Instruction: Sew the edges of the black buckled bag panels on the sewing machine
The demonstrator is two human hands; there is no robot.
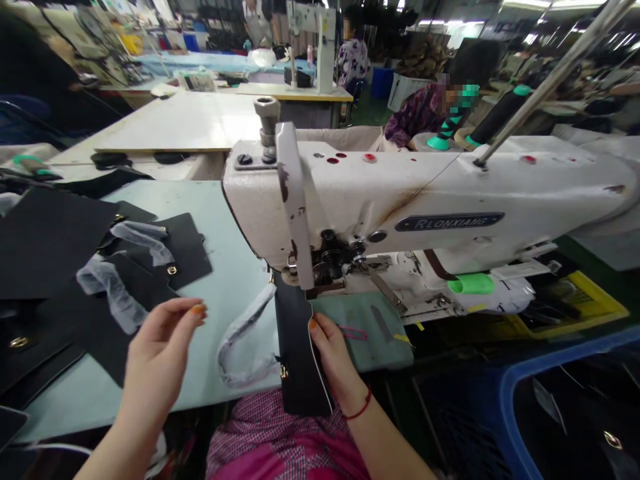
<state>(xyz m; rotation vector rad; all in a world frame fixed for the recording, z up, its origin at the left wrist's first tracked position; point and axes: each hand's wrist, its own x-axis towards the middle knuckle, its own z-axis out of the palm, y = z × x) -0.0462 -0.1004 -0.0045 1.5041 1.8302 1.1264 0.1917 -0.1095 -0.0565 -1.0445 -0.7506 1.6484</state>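
Observation:
A black panel point(300, 360) with a pale edge lies partly under the head of a white sewing machine point(350, 193) and reaches down over the table's front edge. My right hand point(335, 353) pinches the panel's right edge just below the machine head. A handle in clear wrapping point(240, 333) loops out from the panel's left side, near a gold buckle. To the left, my left hand point(163, 347) is raised over the pale table point(200, 393), thumb and fingertips pressed together; whatever is between them, if anything, is too small to tell.
Black panels with wrapped handles point(120, 300) are piled at the left. A blue bin point(510, 393) holding black pieces stands at the lower right, with a yellow tray point(600, 303) behind it. Thread cones rise behind the machine. A person in a purple patterned top point(413, 117) sits beyond.

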